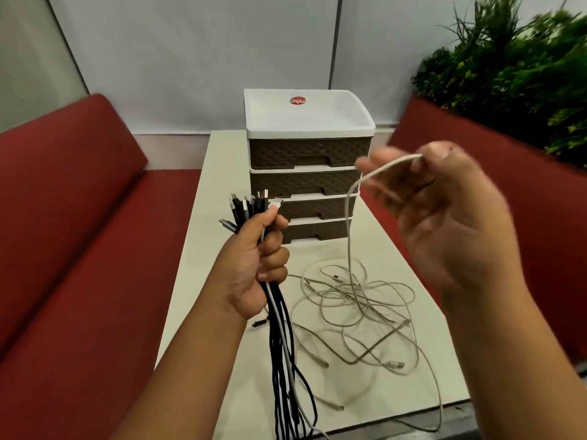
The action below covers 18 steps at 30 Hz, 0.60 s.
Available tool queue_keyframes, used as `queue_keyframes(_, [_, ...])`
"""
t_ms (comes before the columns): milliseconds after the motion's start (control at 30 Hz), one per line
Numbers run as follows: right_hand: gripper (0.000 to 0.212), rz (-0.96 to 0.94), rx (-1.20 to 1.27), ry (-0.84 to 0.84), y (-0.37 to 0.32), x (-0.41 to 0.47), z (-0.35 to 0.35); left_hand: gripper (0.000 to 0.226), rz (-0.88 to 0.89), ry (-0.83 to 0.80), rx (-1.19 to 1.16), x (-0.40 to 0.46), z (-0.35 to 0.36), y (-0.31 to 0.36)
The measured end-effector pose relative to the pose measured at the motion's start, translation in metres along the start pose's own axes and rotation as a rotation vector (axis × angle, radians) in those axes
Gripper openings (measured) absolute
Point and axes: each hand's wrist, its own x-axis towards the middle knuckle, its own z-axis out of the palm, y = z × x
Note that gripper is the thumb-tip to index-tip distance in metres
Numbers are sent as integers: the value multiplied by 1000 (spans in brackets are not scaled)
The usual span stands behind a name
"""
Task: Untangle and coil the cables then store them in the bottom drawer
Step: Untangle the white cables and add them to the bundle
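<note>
Red benches (79, 217) flank a pale counter (219, 173) on which a drawer unit (308, 166) stands, all drawers closed. A bundle of mostly black cables (279, 328) is gripped in the left hand (254, 265). One white cable (349, 223) is pinched by the right hand (444, 217); tangled white cables (355, 300) lie below.

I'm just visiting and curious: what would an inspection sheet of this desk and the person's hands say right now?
Surface: pale table between red benches.
Job's things: four-drawer unit, all drawers closed, bottom drawer included.
Clutter: nothing seen.
Grippers: left hand grips a bundle of black cables, plugs up; right hand pinches one white cable, blurred.
Cables: white cables lie tangled on the table; none coiled.
Surroundings: grey wall panels, green plant at right.
</note>
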Motion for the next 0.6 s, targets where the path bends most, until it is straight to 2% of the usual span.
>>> queue_keyframes(67, [38, 201, 44, 85, 18, -1, 9, 30, -2, 2, 23, -1, 0, 0])
queue_keyframes(167, [25, 386, -2, 123, 41, -3, 14, 35, -10, -13, 69, -2, 1, -3])
queue_keyframes(233, [17, 392, -241, 59, 51, -3, 13, 39, -16, -17, 76, -3, 1, -6])
queue_keyframes(333, [19, 369, -621, -66, 54, -3, 19, 42, -18, 5, 91, -4, 1, -11])
queue_keyframes(467, [21, 440, -695, -240, 50, 0, 30, 45, 6, 0, 165, -4, 1, -14])
queue_keyframes(600, [25, 349, -790, -228, 52, 3, 36, 60, 20, -48, 164, -6, 6, -15])
